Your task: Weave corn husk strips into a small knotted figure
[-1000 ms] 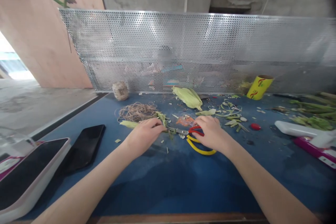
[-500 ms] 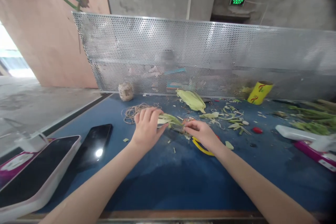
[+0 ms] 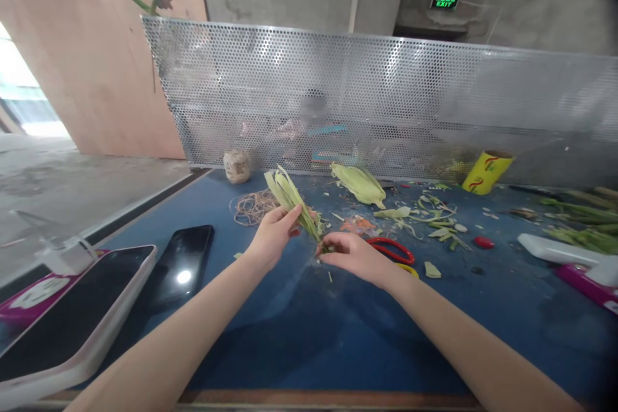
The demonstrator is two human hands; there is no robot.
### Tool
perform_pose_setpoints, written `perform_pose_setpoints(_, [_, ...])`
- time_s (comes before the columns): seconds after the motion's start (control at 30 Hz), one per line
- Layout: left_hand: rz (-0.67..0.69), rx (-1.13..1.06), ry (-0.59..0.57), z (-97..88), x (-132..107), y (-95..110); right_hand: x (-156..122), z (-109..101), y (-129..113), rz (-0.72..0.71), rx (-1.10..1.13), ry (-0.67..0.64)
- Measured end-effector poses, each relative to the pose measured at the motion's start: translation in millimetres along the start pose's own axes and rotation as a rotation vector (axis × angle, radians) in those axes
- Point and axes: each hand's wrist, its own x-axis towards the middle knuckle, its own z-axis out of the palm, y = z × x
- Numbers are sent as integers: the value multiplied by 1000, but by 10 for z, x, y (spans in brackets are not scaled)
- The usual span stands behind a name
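A bundle of pale green corn husk leaves [image 3: 284,192] is gripped in my left hand [image 3: 274,235], its broad tips pointing up and away to the left. At the narrow lower end of the bundle, my right hand [image 3: 355,256] has its fingers pinched together on the stem ends; some fingertips are hidden. Under and beside my right hand lie red and yellow loop handles [image 3: 393,249], which look like those of scissors. Beyond the hands rests a larger corn husk piece, like an ear in its husk [image 3: 360,185]. A tangle of brown twine [image 3: 252,208] lies behind my left hand.
Two phones [image 3: 186,264] are at left beside a purple-and-white power strip [image 3: 36,299]. Leaf scraps [image 3: 439,232], a red piece [image 3: 484,242] and a yellow roll [image 3: 487,172] are to the right. A perforated metal screen [image 3: 270,96] borders the back of the blue table [image 3: 309,335].
The bundle has swung from nearly level to slanting upright, its leaf tips now showing above my left hand. My right hand has shifted slightly left and nearer, uncovering the red handle.
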Motion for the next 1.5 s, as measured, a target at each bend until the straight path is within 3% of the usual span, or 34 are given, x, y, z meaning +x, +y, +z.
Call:
perform_pose_setpoints(0.4, [63, -233, 102, 5, 72, -3, -105, -125, 60, 76, 152, 75])
perform_pose_setpoints(0.67, [76, -299, 179, 27, 56, 3, -66, -135, 80, 82, 226, 240])
perform_pose_setpoints(0.8, [107, -279, 184, 31, 38, 17, -127, -233, 40, 28, 127, 339])
perform_pose_setpoints(0.9, [124, -231, 159, 57, -1, 37, -169, -260, 6, -115, -20, 431])
perform_pose_setpoints(1.03, [131, -188, 115, 117, -49, 33, -186, -214, -12, -246, -155, 289])
perform_pose_setpoints(1.23, [132, -182, 102, 149, -49, -1, -169, -165, 51, -59, -31, 15])
perform_pose_setpoints(1.5, [116, -129, 83, 119, -69, 2, -190, -224, 76, 35, -116, -56])
